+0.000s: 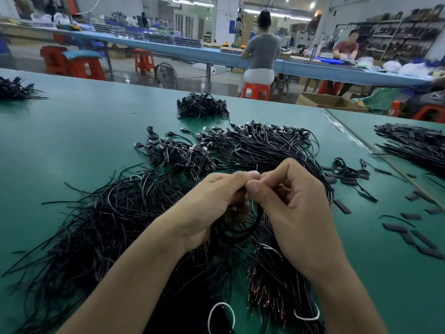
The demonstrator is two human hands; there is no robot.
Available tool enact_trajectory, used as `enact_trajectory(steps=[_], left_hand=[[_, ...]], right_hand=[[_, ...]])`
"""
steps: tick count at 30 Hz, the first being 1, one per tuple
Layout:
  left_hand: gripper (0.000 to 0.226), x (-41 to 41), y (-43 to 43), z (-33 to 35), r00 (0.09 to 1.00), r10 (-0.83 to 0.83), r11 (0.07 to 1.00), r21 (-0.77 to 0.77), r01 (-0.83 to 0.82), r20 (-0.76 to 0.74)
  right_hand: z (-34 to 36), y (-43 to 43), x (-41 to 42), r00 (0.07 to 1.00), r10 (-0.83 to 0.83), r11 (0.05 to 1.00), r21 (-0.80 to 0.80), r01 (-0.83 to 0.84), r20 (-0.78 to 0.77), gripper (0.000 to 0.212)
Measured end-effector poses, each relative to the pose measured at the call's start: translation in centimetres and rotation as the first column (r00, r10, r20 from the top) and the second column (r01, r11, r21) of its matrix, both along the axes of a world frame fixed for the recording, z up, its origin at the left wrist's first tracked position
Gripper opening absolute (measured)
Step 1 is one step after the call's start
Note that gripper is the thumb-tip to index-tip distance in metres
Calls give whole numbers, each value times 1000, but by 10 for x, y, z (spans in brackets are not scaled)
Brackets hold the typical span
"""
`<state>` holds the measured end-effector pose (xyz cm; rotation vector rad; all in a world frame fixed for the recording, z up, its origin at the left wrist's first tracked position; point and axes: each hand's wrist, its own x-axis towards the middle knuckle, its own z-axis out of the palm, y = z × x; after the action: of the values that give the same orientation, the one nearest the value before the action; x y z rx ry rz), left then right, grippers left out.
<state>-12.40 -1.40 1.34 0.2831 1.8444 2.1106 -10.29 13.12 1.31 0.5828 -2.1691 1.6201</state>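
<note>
Two hands at work over the bench middle; left hand [212, 203] and right hand [293, 208], fingertips meeting, pinch one thin black coiled cable [243, 231]; its loop hangs toward the near edge, ends hidden; green-topped bench [72, 121] carries one large black cable spread [108, 225] beneath, one small black cable heap [202, 104] by the far edge; open brown cardboard box [330, 101] beyond, contents unseen.
</note>
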Motion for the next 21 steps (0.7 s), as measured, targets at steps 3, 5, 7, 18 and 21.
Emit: enact_trajectory(steps=[3, 5, 7, 18, 21], left_hand=[[21, 3, -1, 5, 978, -170, 952, 275, 132, 120], [26, 4, 1, 5, 956, -257, 925, 323, 201, 139], [30, 5, 3, 3, 955, -245, 943, 271, 195, 168], [55, -12, -5, -14, 978, 193, 981, 5, -194, 80], [63, -16, -11, -12, 932, 360, 923, 133, -362, 41]], right_hand=[[1, -9, 4, 989, -64, 998, -19, 62, -130, 17], [3, -12, 5, 973, -104, 995, -18, 103, -207, 17], [3, -12, 4, 961, -130, 991, -10, 132, -245, 15], [-6, -5, -3, 935, -328, 942, 115, 314, 135, 20], [-19, -11, -2, 897, -277, 907, 400, 127, 343, 23]])
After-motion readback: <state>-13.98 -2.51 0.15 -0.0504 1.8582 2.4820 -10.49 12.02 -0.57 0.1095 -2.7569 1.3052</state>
